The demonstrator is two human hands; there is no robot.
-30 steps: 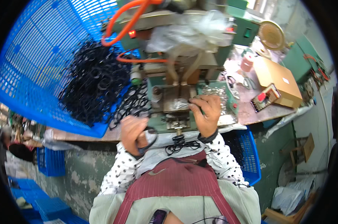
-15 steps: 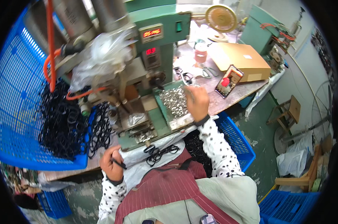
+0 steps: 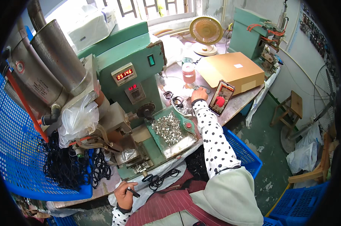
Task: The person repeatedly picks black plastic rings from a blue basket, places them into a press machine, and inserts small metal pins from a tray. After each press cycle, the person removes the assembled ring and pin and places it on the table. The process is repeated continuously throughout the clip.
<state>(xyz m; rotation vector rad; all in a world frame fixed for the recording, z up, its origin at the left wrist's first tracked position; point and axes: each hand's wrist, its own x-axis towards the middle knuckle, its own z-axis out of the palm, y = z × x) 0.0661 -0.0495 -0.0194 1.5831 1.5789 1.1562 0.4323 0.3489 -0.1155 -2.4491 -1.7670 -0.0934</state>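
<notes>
My left hand (image 3: 125,194), low at the front edge of the bench, has its fingers closed round a short black strip (image 3: 133,192). My right hand (image 3: 199,94) is stretched far over the bench, fingers curled at grey-handled scissors (image 3: 205,89); the fingertips are partly hidden. Beside it a phone (image 3: 221,98) leans against a cardboard box (image 3: 232,69). Nearer, a green tray (image 3: 166,147) holds small shiny metal pieces (image 3: 166,128). A green press machine (image 3: 121,56) with red digital displays stands left of the tray. Black bands (image 3: 161,180) lie at the front edge between my arms.
A blue basket (image 3: 38,194) with many black bands stands at left; another blue basket (image 3: 246,150) is below the bench at right. Behind are a jar (image 3: 188,73), a small fan (image 3: 206,32) and another green machine (image 3: 247,32). A wooden stool (image 3: 291,109) stands on the floor.
My right hand has left the metal pieces and reached farther over the bench to the scissors. My left hand keeps the black strip. The view has shifted, showing more of the window side.
</notes>
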